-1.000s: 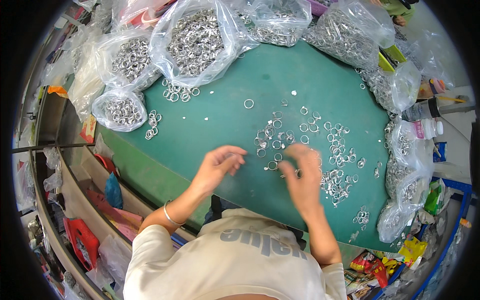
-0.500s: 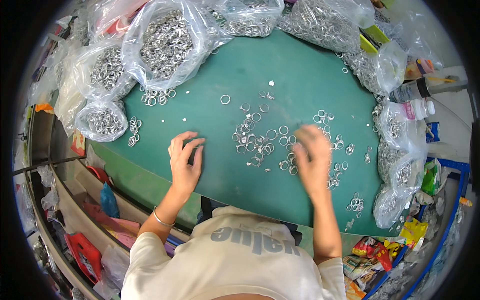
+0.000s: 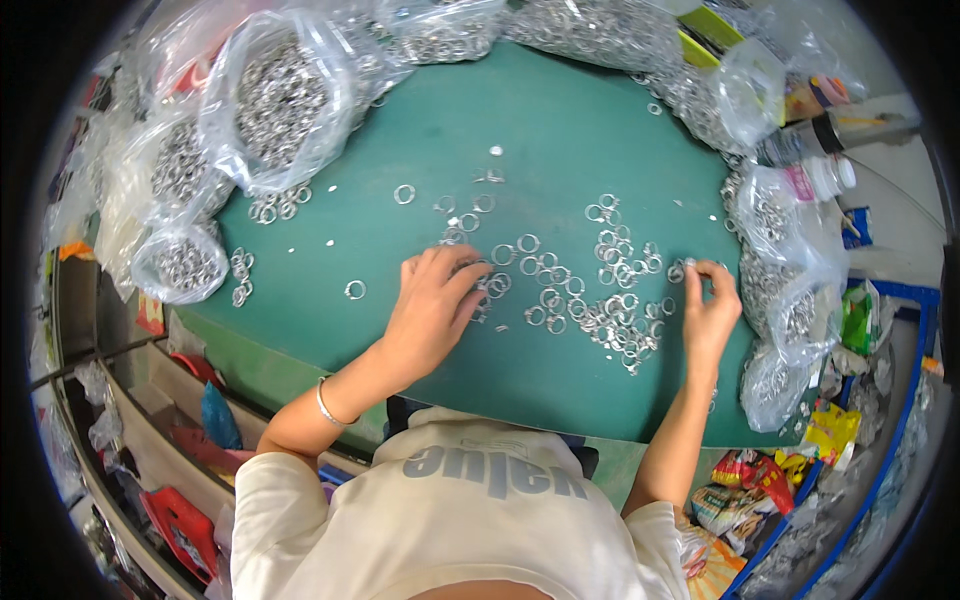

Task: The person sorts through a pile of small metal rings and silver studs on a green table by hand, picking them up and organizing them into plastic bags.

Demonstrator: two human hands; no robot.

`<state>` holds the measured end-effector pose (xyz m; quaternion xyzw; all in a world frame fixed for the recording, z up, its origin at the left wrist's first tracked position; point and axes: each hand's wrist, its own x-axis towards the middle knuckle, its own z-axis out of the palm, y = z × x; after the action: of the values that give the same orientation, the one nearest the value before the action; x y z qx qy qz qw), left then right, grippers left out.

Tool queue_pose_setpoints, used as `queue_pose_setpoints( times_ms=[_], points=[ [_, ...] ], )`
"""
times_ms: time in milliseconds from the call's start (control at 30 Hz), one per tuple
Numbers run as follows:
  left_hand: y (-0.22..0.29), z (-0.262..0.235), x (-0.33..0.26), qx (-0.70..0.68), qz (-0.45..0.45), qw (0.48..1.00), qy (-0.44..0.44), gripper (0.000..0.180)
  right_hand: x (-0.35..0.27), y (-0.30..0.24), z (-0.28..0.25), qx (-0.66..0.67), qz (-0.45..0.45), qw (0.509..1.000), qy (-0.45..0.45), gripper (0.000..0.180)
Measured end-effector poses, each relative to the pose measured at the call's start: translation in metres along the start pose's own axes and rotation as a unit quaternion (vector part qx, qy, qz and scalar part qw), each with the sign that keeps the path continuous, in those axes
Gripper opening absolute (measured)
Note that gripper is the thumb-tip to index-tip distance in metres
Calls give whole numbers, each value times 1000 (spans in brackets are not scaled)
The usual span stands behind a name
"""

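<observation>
Loose silver rings (image 3: 617,320) lie in clusters across the green tabletop (image 3: 330,345). At the left edge of the ring pile, my left hand (image 3: 430,305) is palm down with its fingers bent. Its fingertips reach over several rings, and the thumb is apart from the index finger. Farther right, my right hand (image 3: 712,312) pinches a small ring (image 3: 677,270) between thumb and fingertip at the table surface. A single ring (image 3: 355,290) lies by itself to the left of my left hand.
Clear bags full of rings line the table's far edge, among them a large open bag (image 3: 280,105) at the far left and a smaller bag (image 3: 180,262) below it. More bags (image 3: 775,385) stand along the right edge, beside a white bottle (image 3: 828,178). Drawers (image 3: 150,390) are at lower left.
My left hand has moved right onto the rings. My right hand has moved right, away from the middle clusters, and now pinches a ring. A lone ring now lies left of my left hand.
</observation>
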<state>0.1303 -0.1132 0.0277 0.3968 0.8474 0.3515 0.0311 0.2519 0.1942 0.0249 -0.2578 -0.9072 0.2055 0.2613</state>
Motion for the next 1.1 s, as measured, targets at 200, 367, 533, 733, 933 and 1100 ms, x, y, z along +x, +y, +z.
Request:
queue_pose_setpoints(
  times_ms=[200, 367, 533, 733, 933, 1100],
  points=[
    [16, 22, 21, -2, 46, 998, -41, 37, -11, 60, -29, -137, -12, 990, -42, 11],
    [35, 49, 52, 10, 103, 991, -88, 50, -10, 32, -41, -120, 83, 989, 27, 8],
    [60, 111, 102, 72, 175, 979, -74, 62, -29, -4, 10, -83, 29, 982, -168, 52],
    [35, 102, 89, 1, 177, 971, -164, 35, -46, -38, 28, 89, -11, 990, -109, 35],
    [15, 74, 73, -45, 161, 981, -101, 21, -26, -43, 24, 433, 198, 861, -181, 22],
    [24, 44, 57, -38, 88, 991, -94, 45, -36, -34, -31, 128, -27, 963, -236, 54]
  ],
)
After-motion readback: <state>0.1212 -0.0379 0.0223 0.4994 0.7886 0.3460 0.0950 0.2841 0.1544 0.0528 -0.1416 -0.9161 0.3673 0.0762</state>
